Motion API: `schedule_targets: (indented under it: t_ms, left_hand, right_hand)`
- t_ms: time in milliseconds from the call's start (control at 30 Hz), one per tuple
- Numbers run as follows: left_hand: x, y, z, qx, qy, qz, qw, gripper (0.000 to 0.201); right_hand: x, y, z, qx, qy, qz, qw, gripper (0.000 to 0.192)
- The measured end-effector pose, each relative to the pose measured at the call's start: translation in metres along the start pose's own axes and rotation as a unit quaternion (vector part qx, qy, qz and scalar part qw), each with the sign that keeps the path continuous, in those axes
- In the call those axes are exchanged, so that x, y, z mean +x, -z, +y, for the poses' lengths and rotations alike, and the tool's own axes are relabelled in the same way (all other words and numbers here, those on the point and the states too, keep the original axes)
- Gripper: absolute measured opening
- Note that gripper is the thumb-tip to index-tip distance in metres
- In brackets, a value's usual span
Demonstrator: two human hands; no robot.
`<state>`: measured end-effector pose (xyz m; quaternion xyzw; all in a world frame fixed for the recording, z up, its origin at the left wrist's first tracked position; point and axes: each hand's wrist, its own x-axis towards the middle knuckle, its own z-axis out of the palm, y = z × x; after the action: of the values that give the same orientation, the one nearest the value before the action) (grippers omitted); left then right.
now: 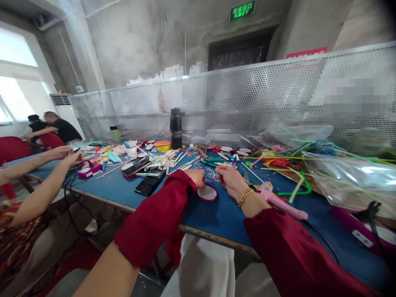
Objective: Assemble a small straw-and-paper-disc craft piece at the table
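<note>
my hands apart, grips unclear | left hand [197, 178] 11 o'clock of red-rimmed white disc [208, 193], seemingly steadying it on tabletop [198, 216] | right hand [230, 178] 2 o'clock | pink glue gun [283, 203] 3 o'clock, likely for reach

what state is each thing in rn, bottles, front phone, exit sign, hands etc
Left hand: bent down at the disc's edge
Right hand: fingers curled, grip unclear
Red-rimmed disc: lying flat
Black bottle: upright, capped
Green bottle: upright, capped
Front phone: lying flat, screen dark
Pink corded tool: lying down
Exit sign: lit
</note>
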<state>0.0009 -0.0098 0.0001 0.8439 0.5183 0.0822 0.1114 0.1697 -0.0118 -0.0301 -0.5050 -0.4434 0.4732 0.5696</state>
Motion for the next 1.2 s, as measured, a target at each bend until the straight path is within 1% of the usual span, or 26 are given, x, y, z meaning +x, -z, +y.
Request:
schedule_targets:
  t_ms: [133, 233, 367, 467, 500, 533, 633, 667, 700, 733, 833, 867, 933, 1033, 1133, 1200]
  left_hand:
    - [-0.001, 0.002, -0.002, -0.025, -0.023, 0.033, 0.999, 0.013]
    - [0.004, 0.004, -0.009, -0.075, -0.047, 0.061, 0.994, 0.012]
    - [0.017, -0.003, -0.017, -0.173, -0.067, 0.115, 0.976, 0.018]
    - [0.023, -0.009, -0.017, -0.264, -0.057, 0.149, 0.951, 0.021]
    - [0.024, -0.01, -0.017, -0.298, -0.049, 0.142, 0.943, 0.022]
    - [0.024, -0.01, -0.016, -0.332, -0.039, 0.121, 0.935, 0.024]
    - [0.021, -0.007, -0.012, -0.41, -0.007, 0.021, 0.912, 0.031]
    - [0.02, -0.006, -0.011, -0.428, -0.001, 0.001, 0.904, 0.031]
    - [0.019, -0.004, -0.011, -0.443, 0.003, -0.006, 0.897, 0.029]
    - [0.019, -0.004, -0.01, -0.455, 0.006, 0.003, 0.891, 0.026]
    - [0.021, -0.004, -0.012, -0.474, 0.001, 0.061, 0.878, 0.019]
    - [0.023, -0.004, -0.013, -0.473, -0.006, 0.086, 0.877, 0.017]
    - [0.027, -0.006, -0.015, -0.457, -0.026, 0.14, 0.878, 0.013]
    - [0.032, -0.007, -0.019, -0.418, -0.053, 0.201, 0.884, 0.01]
    - [0.032, -0.008, -0.02, -0.373, -0.071, 0.23, 0.896, 0.01]
    - [0.031, -0.008, -0.02, -0.341, -0.08, 0.244, 0.904, 0.011]
  right_hand:
    - [0.001, -0.003, 0.007, -0.056, 0.039, -0.005, 0.998, 0.022]
    - [0.002, -0.006, 0.01, -0.074, 0.06, -0.013, 0.995, 0.026]
    - [0.003, -0.007, 0.01, -0.023, 0.065, -0.021, 0.997, 0.035]
    - [0.004, -0.007, 0.01, 0.011, 0.065, -0.019, 0.998, 0.039]
    - [0.004, -0.007, 0.01, 0.019, 0.068, -0.017, 0.997, 0.04]
    - [0.004, -0.007, 0.009, 0.028, 0.074, -0.011, 0.997, 0.041]
    - [0.005, -0.007, 0.008, 0.048, 0.09, 0.01, 0.995, 0.042]
    - [0.005, -0.007, 0.007, 0.055, 0.092, 0.013, 0.994, 0.042]
    - [0.004, -0.008, 0.005, 0.063, 0.09, 0.015, 0.994, 0.042]
    - [0.004, -0.008, 0.004, 0.073, 0.085, 0.016, 0.994, 0.041]
    - [0.002, -0.008, -0.002, 0.1, 0.07, 0.024, 0.992, 0.038]
    - [0.002, -0.007, -0.003, 0.102, 0.074, 0.026, 0.992, 0.036]
    - [0.001, -0.005, -0.006, 0.089, 0.104, 0.03, 0.99, 0.035]
    - [-0.002, -0.003, -0.008, 0.044, 0.16, 0.04, 0.985, 0.041]
    - [-0.008, -0.002, -0.009, -0.022, 0.197, 0.025, 0.98, 0.053]
    - [-0.011, 0.0, -0.01, -0.092, 0.228, 0.013, 0.969, 0.056]
